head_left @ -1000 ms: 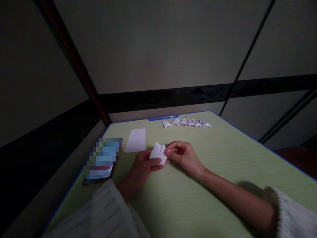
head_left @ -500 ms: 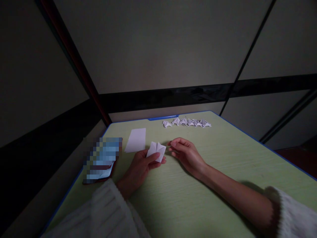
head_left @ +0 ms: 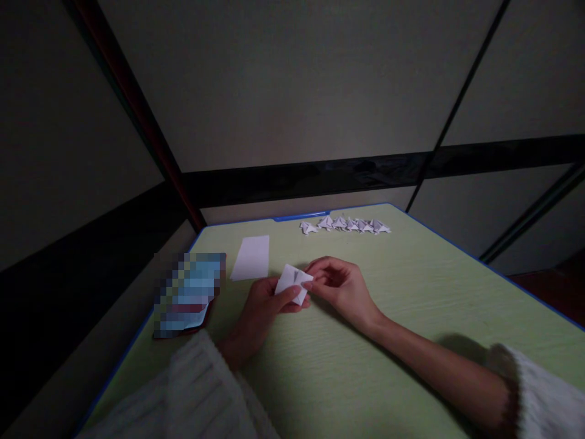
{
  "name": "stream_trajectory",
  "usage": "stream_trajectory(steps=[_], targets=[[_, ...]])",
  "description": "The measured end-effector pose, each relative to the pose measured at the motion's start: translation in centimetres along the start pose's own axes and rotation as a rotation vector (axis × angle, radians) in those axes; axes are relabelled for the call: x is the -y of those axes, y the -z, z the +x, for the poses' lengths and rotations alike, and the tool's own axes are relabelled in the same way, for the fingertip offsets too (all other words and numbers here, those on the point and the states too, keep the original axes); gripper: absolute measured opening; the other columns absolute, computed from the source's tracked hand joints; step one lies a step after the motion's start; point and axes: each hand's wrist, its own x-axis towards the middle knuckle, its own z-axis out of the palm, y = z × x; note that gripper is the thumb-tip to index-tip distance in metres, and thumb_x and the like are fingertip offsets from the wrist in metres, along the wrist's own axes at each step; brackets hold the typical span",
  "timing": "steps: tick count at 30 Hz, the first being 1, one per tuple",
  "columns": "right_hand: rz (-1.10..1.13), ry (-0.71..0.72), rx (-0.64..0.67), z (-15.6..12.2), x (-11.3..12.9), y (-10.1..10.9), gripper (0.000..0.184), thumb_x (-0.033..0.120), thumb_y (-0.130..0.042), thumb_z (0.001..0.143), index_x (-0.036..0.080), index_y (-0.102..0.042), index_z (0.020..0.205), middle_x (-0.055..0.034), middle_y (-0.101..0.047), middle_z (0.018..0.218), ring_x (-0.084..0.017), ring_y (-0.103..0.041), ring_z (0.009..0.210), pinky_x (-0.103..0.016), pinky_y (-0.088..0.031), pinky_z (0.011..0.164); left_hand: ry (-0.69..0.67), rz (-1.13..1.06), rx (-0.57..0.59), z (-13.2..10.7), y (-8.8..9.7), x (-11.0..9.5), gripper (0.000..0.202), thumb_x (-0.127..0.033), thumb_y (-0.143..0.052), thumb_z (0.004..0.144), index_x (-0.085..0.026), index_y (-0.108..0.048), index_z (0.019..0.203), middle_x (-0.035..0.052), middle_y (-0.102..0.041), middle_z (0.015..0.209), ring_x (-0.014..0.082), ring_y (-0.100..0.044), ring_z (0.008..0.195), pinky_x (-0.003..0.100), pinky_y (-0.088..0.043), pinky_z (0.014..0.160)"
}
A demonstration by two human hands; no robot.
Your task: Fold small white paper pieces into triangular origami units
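A small white folded paper piece (head_left: 292, 281) is held above the pale green table (head_left: 365, 366). My left hand (head_left: 260, 314) grips its lower left part between thumb and fingers. My right hand (head_left: 340, 288) pinches its right corner with thumb and forefinger. Both arms wear white knitted sleeves.
A flat white sheet of paper (head_left: 251, 258) lies to the left behind my hands. A row of several small folded paper figures (head_left: 345, 225) stands along the far edge. A blurred-out object (head_left: 187, 296) sits at the table's left edge. The table has a blue rim; dark walls surround it.
My right hand let go of the paper and drew slightly away half a second ago. It has now returned and pinches the paper's right corner again. The left hand tilted the piece a little.
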Motion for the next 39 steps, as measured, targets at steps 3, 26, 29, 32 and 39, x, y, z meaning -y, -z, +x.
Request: stream_trajectory(steps=[3, 26, 29, 32, 39], targets=[[-0.02, 0.046, -0.005, -0.1, -0.1, 0.0, 0.02, 0.014, -0.068, 0.052, 0.013, -0.056, 0.068, 0.0006, -0.057, 0.063, -0.007, -0.052, 0.053, -0.02, -0.044, 0.051, -0.009, -0.017, -0.022, 0.0, -0.1, -0.1, 0.018, -0.022, -0.062, 0.061, -0.009, -0.063, 0.075, 0.0037, -0.066, 0.063, 0.0134, -0.061, 0.06, 0.02, -0.047, 0.056], [-0.284, 0.184, 0.155, 0.0, -0.1, 0.7, 0.009, 0.009, -0.059, 0.063, 0.015, -0.066, 0.062, -0.0042, -0.058, 0.069, -0.01, -0.053, 0.061, -0.022, -0.042, 0.055, 0.025, -0.15, 0.017, 0.1, 0.0, 0.2, 0.012, -0.018, -0.062, 0.058, -0.01, -0.062, 0.068, 0.0022, -0.065, 0.059, 0.0137, -0.061, 0.056, 0.024, -0.048, 0.057], [-0.319, 0.216, 0.211, 0.1, 0.1, 1.0, 0.012, 0.009, -0.058, 0.064, 0.016, -0.067, 0.067, -0.0044, -0.058, 0.071, -0.01, -0.054, 0.063, -0.023, -0.043, 0.057, 0.047, -0.194, 0.004, 0.1, -0.1, 0.0, 0.009, -0.017, -0.06, 0.058, -0.011, -0.061, 0.064, 0.0025, -0.065, 0.058, 0.014, -0.06, 0.054, 0.025, -0.049, 0.057], [-0.33, 0.221, 0.222, 0.1, 0.3, 1.1, 0.012, 0.009, -0.057, 0.065, 0.016, -0.067, 0.068, -0.0047, -0.058, 0.072, -0.011, -0.054, 0.065, -0.024, -0.043, 0.058, 0.073, -0.196, 0.014, 0.1, -0.1, -0.3, 0.009, -0.018, -0.06, 0.058, -0.011, -0.061, 0.063, 0.0022, -0.065, 0.054, 0.0146, -0.06, 0.051, 0.025, -0.048, 0.055], [-0.32, 0.2, 0.25, 0.0, 0.6, 1.0, 0.007, 0.012, -0.059, 0.065, 0.015, -0.066, 0.066, -0.0046, -0.055, 0.078, -0.01, -0.053, 0.065, -0.026, -0.045, 0.06, 0.065, -0.036, 0.08, 0.1, 0.3, -0.2, 0.02, -0.027, -0.063, 0.059, -0.01, -0.062, 0.07, 0.0035, -0.065, 0.061, 0.0144, -0.06, 0.054, 0.026, -0.048, 0.057]])
